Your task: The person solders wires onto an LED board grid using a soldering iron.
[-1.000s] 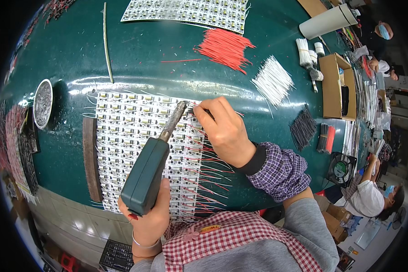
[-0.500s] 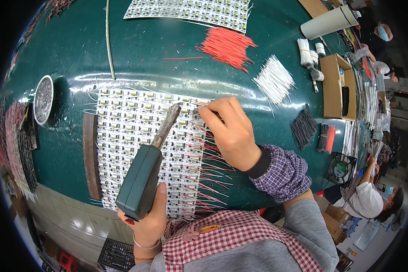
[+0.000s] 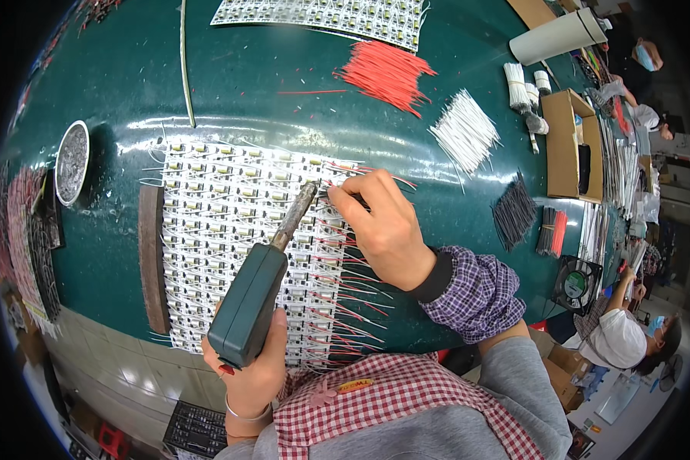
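Counter [image 3: 253, 69]: dark green, smooth, glossy, with bright reflections of the lights. Soldering tool [image 3: 254, 297]: matt green plastic body, dull, darkened metal shaft toward the tip. Circuit panel [image 3: 230, 230]: white, satin board carrying thin plastic-coated wires. Red wire pile [image 3: 387, 70] and white wire pile [image 3: 465, 130]: smooth plastic sheathing. Round tin [image 3: 72, 161]: grey, grainy metal. Box [image 3: 571, 142]: matt brown cardboard. Sleeve [image 3: 471, 295]: soft checked cloth.

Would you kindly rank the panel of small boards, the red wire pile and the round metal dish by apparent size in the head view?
1. Panel of small boards, clearly largest.
2. Red wire pile.
3. Round metal dish, near the rim, so fisheye bending makes this last ranking unsure.
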A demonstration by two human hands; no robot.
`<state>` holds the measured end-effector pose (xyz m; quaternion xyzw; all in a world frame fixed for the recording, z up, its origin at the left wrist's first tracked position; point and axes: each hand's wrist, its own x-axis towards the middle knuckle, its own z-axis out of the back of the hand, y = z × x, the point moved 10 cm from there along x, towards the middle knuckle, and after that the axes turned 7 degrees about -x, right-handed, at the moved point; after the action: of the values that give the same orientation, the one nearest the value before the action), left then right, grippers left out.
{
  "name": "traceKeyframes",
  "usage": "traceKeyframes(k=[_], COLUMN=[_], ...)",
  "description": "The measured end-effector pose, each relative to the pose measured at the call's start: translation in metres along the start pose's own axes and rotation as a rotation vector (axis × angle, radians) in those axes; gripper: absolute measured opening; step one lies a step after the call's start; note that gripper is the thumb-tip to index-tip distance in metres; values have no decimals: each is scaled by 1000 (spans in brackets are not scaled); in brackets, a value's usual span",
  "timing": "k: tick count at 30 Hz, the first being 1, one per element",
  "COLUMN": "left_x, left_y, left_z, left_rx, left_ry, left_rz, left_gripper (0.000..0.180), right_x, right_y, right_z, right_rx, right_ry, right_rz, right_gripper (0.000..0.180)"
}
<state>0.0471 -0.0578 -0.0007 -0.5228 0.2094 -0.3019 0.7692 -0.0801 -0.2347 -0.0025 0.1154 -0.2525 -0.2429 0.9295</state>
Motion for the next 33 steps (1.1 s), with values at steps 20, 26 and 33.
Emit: traceKeyframes(k=[20, 26, 33], left_x=[1, 2, 7], left_y=[10, 6, -3], left_z=[4, 7, -4], left_rx=[-124, -99, -47], left_ry=[5, -6, 80], left_rz=[168, 125, 50], left_gripper=[33, 29, 25], right_x=[0, -4, -2], right_y=[3, 1, 1], right_z=[-4, -3, 0], right_rx=[126, 91, 43], right_ry=[55, 3, -21], right_rz=[55, 71, 40], right_gripper=[31, 34, 33])
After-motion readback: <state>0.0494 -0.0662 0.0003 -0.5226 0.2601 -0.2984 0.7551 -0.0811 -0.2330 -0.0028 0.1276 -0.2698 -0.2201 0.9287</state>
